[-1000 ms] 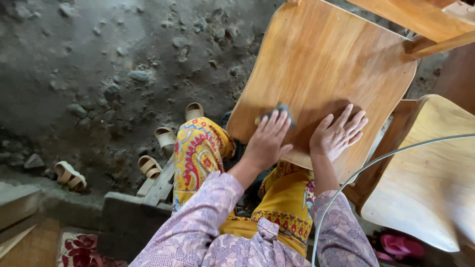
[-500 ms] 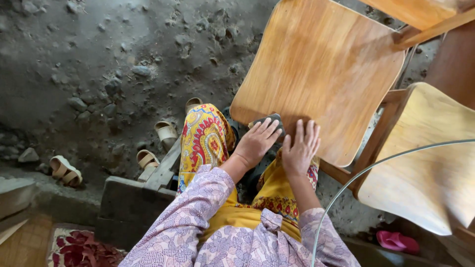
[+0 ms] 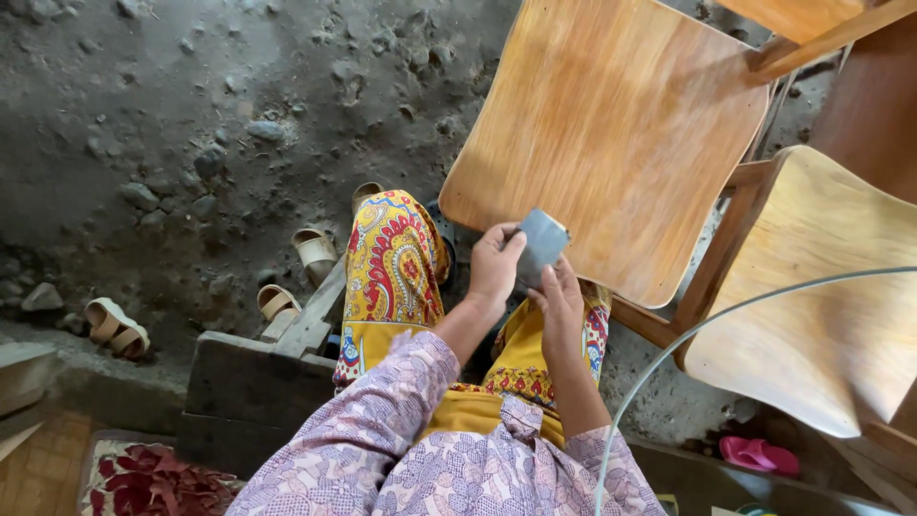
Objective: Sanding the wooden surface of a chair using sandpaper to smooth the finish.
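Soft, even daylight fills the head view, bright on the wooden seat panel (image 3: 611, 143), which shows a pale sheen across its grain, and dimmer on the grey dirt ground (image 3: 191, 115), where stones cast only faint shadows. Focus is sharp through the middle, with slight softness on the patterned sleeves (image 3: 382, 449) nearest the lens. The wide lens bends lines near the edges, and deeper shade gathers in the lower left corner
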